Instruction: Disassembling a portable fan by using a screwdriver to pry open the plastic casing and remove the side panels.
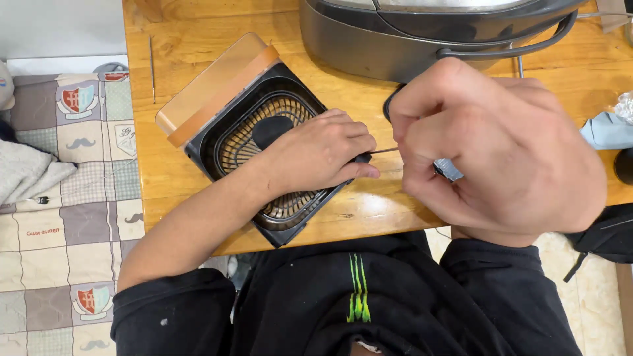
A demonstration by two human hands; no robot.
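Both hands busy: my left hand (323, 153) presses the small fan (254, 135) flat on the worktop (191, 33); my right hand (491, 142) pinches a thin screwdriver (384, 151), which could slip and scratch the casing.

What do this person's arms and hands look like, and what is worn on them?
Both hands, left hand and right hand, are bare: no gloves, rings or watch visible. The forearms are uncovered. Black sleeves are pushed up near the elbows, on a black top with a green streak mark on the chest.
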